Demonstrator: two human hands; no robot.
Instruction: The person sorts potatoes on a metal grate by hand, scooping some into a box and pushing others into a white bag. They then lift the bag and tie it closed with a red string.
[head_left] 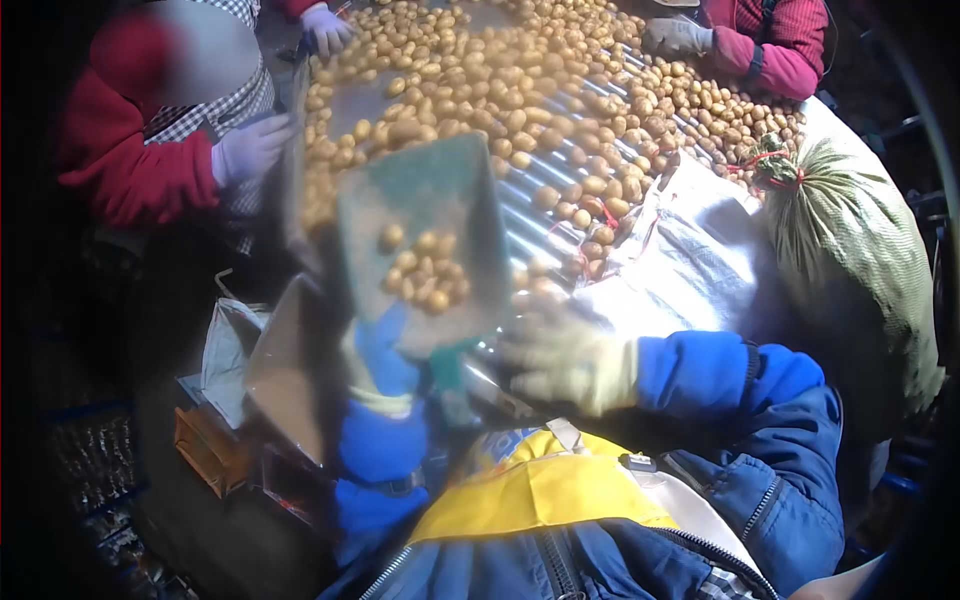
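Observation:
A green scoop (415,190) with a small heap of potatoes (430,275) in it is tilted in front of me, its short handle pointing toward my body. My left hand (383,350), in a blue and yellow glove, is closed on the scoop's near left corner. To the right of the scoop's handle is my right hand (570,362) in a pale yellow glove, smeared by motion. Its fingers cannot be made out, nor whether it touches anything. Just beyond it, loose potatoes (590,190) lie on metal rollers (530,205).
Many potatoes cover the sorting table (360,105). A white sack (690,250) lies at its right edge, beside a full, tied green sack (860,230). Cardboard boxes (285,370) stand at lower left. People in red sleeves work at left and far right, with gloved hands (250,150) near the table.

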